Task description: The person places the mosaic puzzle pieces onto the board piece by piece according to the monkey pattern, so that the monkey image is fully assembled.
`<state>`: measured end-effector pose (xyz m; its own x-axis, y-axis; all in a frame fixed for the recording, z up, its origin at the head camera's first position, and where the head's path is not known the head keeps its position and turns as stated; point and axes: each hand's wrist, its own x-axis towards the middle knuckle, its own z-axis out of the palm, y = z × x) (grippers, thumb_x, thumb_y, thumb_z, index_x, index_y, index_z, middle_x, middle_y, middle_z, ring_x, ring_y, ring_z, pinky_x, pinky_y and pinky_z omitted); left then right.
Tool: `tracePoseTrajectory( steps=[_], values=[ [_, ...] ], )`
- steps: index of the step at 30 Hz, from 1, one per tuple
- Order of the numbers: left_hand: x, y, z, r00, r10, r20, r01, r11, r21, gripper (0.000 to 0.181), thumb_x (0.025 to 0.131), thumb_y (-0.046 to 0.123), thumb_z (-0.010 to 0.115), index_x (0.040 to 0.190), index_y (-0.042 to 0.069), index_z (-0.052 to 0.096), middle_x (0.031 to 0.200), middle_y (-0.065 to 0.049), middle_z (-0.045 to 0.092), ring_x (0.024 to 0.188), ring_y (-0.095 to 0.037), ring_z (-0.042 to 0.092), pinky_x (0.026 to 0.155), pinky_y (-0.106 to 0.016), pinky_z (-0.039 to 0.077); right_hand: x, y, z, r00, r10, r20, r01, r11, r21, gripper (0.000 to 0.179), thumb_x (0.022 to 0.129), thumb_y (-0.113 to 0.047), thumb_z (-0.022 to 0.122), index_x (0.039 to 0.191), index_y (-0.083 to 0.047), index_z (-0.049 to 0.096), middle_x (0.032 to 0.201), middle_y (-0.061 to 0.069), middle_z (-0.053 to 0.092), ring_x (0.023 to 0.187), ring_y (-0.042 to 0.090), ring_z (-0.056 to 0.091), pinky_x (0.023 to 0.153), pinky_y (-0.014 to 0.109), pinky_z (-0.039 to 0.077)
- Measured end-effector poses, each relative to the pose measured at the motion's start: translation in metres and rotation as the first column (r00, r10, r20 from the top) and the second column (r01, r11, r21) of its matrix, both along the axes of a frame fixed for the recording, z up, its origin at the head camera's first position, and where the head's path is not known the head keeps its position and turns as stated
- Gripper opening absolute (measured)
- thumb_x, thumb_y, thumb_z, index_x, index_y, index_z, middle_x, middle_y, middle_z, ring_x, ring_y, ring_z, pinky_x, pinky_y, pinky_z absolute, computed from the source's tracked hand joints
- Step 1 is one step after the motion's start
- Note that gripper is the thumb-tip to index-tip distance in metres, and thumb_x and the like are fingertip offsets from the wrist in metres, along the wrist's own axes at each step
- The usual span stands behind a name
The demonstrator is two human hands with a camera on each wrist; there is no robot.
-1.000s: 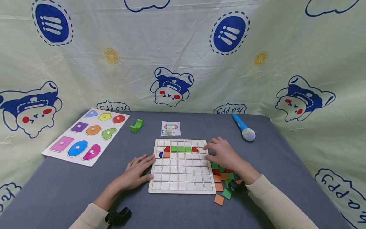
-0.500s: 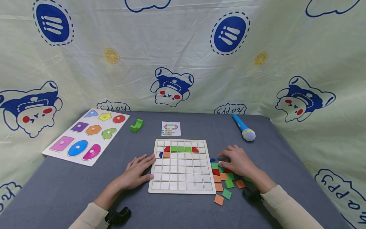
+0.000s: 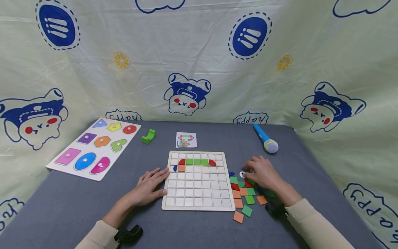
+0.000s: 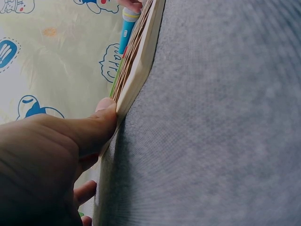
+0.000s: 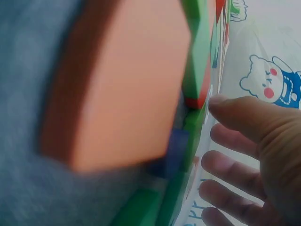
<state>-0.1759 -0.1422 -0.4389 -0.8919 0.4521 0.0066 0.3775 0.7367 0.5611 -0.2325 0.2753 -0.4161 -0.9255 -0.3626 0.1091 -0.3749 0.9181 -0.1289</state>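
My left hand (image 3: 150, 187) rests along the left edge of a pale grid board (image 3: 199, 201), thumb and fingertips touching its rim. In the left wrist view the thumb lies against the board's side (image 4: 138, 75). Red, green, orange and blue tiles fill part of the upper rows, with a green tile (image 3: 197, 162) in the middle. My right hand (image 3: 263, 174) is over the loose tiles right of the board, beside a small white round piece (image 3: 242, 174). In the right wrist view its thumb and fingers stand apart, near green and red tiles; an orange tile (image 5: 131, 89) looms close.
A printed pattern card (image 3: 186, 140) lies behind the board. To the left are a shape puzzle (image 3: 93, 148) and a green curved block (image 3: 148, 137). A blue toy microphone (image 3: 265, 138) lies at the back right. Several orange and green tiles, including an orange one (image 3: 238, 217), spread nearer me.
My right hand has moved from the board's upper right edge rightward over the loose tiles. A white round piece now shows by its fingertips. The left hand and board stay put.
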Motion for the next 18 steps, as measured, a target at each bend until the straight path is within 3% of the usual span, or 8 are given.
tracePoseTrajectory(
  steps=[8,18],
  values=[
    [0.0001,-0.0001,0.0010,1.000,0.001,-0.003,-0.001,1.000,0.005,0.064,0.091,0.027,0.061,0.146,0.009,0.035,0.155,-0.008,0.031,0.144,-0.039,0.020,0.110,-0.065,0.008,0.0022,0.0007,0.0017,1.000,-0.013,0.016,0.012,1.000,0.018,0.028,0.078,-0.040,0.074,0.095,-0.018,0.072,0.095,0.003,0.062,0.092,0.023,0.049,0.076,0.043,0.039],
    [0.0000,0.0002,0.0001,1.000,0.006,-0.002,-0.006,1.000,-0.002,0.064,0.091,0.027,0.061,0.146,0.009,0.035,0.155,-0.007,0.031,0.144,-0.038,0.020,0.111,-0.064,0.008,0.0031,-0.0018,0.0007,0.999,-0.005,0.032,0.004,1.000,0.028,0.024,0.077,-0.037,0.076,0.092,-0.018,0.073,0.090,0.001,0.060,0.088,0.020,0.046,0.073,0.037,0.036]
  ],
)
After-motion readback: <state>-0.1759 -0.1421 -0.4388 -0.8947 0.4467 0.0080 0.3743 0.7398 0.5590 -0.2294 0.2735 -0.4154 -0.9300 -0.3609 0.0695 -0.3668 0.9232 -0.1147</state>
